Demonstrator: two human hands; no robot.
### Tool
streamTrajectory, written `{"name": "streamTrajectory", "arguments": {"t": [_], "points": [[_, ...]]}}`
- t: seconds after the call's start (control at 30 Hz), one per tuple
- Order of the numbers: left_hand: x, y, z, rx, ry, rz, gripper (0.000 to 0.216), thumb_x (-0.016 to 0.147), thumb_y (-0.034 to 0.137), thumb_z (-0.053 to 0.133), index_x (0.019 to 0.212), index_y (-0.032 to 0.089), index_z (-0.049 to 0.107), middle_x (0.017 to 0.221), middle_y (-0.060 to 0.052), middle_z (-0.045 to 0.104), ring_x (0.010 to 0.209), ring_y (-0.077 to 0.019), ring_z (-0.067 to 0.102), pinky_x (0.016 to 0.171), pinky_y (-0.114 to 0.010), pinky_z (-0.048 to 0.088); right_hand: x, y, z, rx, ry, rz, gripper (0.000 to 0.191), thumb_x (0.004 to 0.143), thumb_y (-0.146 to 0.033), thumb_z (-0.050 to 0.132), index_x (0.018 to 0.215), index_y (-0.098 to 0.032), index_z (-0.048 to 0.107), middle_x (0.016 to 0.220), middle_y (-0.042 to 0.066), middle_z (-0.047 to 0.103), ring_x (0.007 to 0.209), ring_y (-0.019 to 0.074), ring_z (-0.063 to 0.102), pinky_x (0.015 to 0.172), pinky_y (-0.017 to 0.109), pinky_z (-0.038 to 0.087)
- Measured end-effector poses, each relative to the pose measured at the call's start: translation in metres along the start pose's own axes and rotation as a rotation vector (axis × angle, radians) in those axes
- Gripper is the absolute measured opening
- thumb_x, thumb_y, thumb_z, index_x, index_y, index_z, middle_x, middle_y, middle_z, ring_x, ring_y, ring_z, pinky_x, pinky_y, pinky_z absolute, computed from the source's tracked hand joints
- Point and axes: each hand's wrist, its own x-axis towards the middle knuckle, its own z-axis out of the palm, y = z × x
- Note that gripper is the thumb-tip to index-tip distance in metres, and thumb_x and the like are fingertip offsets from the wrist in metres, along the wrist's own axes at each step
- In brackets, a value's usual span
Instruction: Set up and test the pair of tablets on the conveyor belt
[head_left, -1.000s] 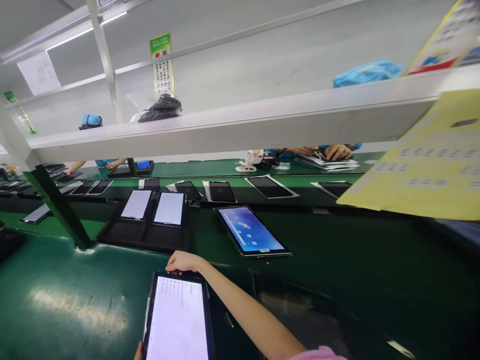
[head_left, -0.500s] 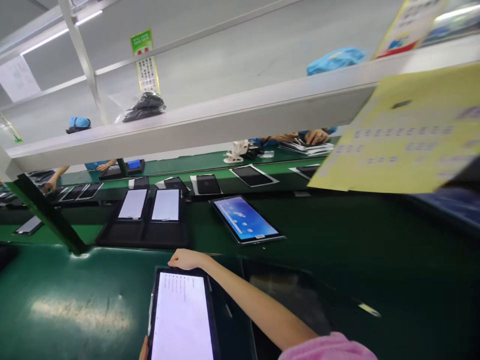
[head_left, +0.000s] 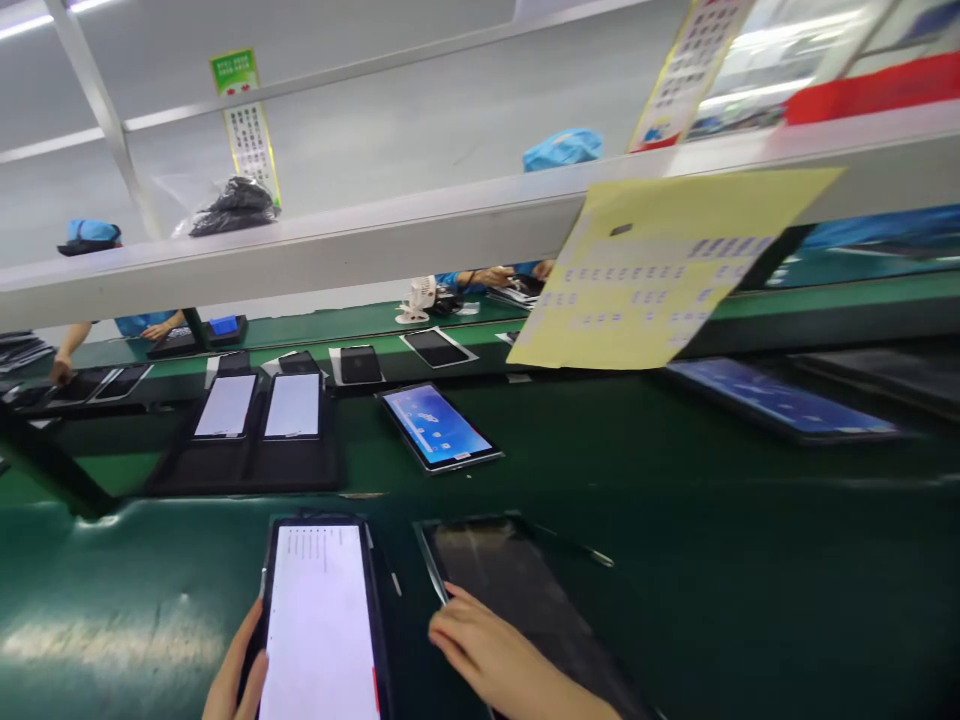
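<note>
The left hand (head_left: 231, 678) is clamped on the left edge of a white-screened tablet (head_left: 319, 620), at the green surface's (head_left: 97, 570) near side. The right hand (head_left: 491, 645), apart, is set at the left edge of a dark-screened tablet (head_left: 510, 565), grip not determinable. Tablet handling is judged in hand; for lifting, a firm edge grip would be called for.

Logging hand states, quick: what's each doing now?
Left hand: holding the white-screen tablet by its left edge.
Right hand: at the dark tablet, partly curled; grip can't be told.
</note>
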Motion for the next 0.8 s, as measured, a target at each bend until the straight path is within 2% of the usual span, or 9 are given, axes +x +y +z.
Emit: {"name": "streamTrajectory", "arguments": {"t": [0.07, 0.1, 0.17, 0.2, 0.3, 0.4, 0.53, 0.63, 0.8], "points": [[0.02, 0.018, 0.003, -0.108, 0.041, -0.041, 0.059, 0.078, 0.053, 0.059, 0.124, 0.018, 0.057, 0.138, -0.007, 0.051, 0.134, -0.0285, 0.035, 0.116, -0.045, 0.016, -0.017, 0.026, -0.016, 0.168, 0.139, 0.126, 0.031, 0.095, -0.036, 0.034, 0.101, -0.025, 0.063, 0.099, 0.004, 0.062, 0.096, 0.0225, 0.057, 0.099, 0.039, 0.041], [0.03, 0.022, 0.006, -0.132, 0.068, -0.04, 0.058, 0.077, 0.053, 0.059, 0.122, 0.016, 0.059, 0.135, -0.008, 0.053, 0.133, -0.0278, 0.037, 0.116, -0.044, 0.018, -0.025, 0.043, -0.024, 0.166, 0.279, 0.225, 0.036, 0.092, -0.045, 0.035, 0.101, -0.025, 0.063, 0.106, 0.006, 0.061, 0.102, 0.0257, 0.055, 0.096, 0.042, 0.043], [0.047, 0.024, 0.011, -0.174, 0.105, -0.039, 0.058, 0.076, 0.048, 0.061, 0.123, 0.015, 0.058, 0.136, -0.009, 0.052, 0.131, -0.0269, 0.04, 0.114, -0.042, 0.023, -0.039, 0.081, -0.037, 0.091, 0.525, 0.436, 0.048, 0.08, -0.057, 0.037, 0.096, -0.021, 0.064, 0.106, 0.012, 0.06, 0.104, 0.0332, 0.054, 0.097, 0.05, 0.039], [0.053, 0.022, 0.014, -0.187, 0.115, -0.039, 0.059, 0.075, 0.046, 0.062, 0.124, 0.015, 0.056, 0.137, -0.01, 0.051, 0.13, -0.027, 0.041, 0.113, -0.042, 0.026, -0.045, 0.099, -0.04, 0.076, 0.556, 0.535, 0.053, 0.073, -0.061, 0.039, 0.092, -0.02, 0.065, 0.103, 0.014, 0.061, 0.102, 0.0371, 0.054, 0.097, 0.054, 0.039], [0.055, 0.014, 0.02, -0.236, 0.119, -0.035, 0.064, 0.069, 0.041, 0.067, 0.126, 0.015, 0.054, 0.139, -0.011, 0.047, 0.13, -0.028, 0.041, 0.11, -0.041, 0.032, -0.059, 0.134, -0.041, 0.272, 0.491, 0.734, 0.059, 0.064, -0.068, 0.043, 0.092, -0.022, 0.068, 0.105, 0.012, 0.062, 0.103, 0.0377, 0.055, 0.091, 0.05, 0.046], [0.048, 0.013, 0.02, -0.276, 0.102, -0.026, 0.065, 0.068, 0.039, 0.068, 0.127, 0.018, 0.054, 0.141, -0.009, 0.045, 0.133, -0.0272, 0.037, 0.111, -0.038, 0.031, -0.062, 0.138, -0.036, 0.473, 0.447, 0.783, 0.065, 0.064, -0.069, 0.05, 0.106, -0.023, 0.067, 0.115, 0.007, 0.06, 0.113, 0.0338, 0.051, 0.093, 0.042, 0.047], [0.04, 0.01, 0.018, -0.305, 0.071, -0.03, 0.063, 0.072, 0.042, 0.067, 0.13, 0.021, 0.051, 0.144, -0.006, 0.042, 0.134, -0.0266, 0.034, 0.112, -0.038, 0.03, -0.053, 0.128, -0.035, 0.585, 0.488, 0.774, 0.077, 0.063, -0.068, 0.055, 0.124, -0.021, 0.059, 0.121, 0.006, 0.057, 0.117, 0.0294, 0.048, 0.096, 0.033, 0.044], [0.038, 0.003, 0.019, -0.323, 0.097, -0.008, 0.054, 0.081, 0.045, 0.059, 0.13, 0.023, 0.051, 0.144, -0.004, 0.043, 0.135, -0.0242, 0.033, 0.114, -0.039, 0.023, -0.048, 0.123, -0.036, 0.6, 0.534, 0.758, 0.079, 0.062, -0.066, 0.057, 0.124, -0.018, 0.059, 0.116, 0.007, 0.06, 0.114, 0.029, 0.051, 0.093, 0.03, 0.046], [0.037, -0.006, 0.023, -0.32, 0.119, 0.022, 0.048, 0.081, 0.042, 0.058, 0.126, 0.027, 0.055, 0.141, 0.001, 0.047, 0.136, -0.0233, 0.032, 0.116, -0.04, 0.019, -0.05, 0.115, -0.022, 0.674, 0.637, 0.768, 0.074, 0.064, -0.064, 0.058, 0.121, -0.016, 0.059, 0.115, 0.008, 0.06, 0.112, 0.0289, 0.052, 0.088, 0.029, 0.048]]}}
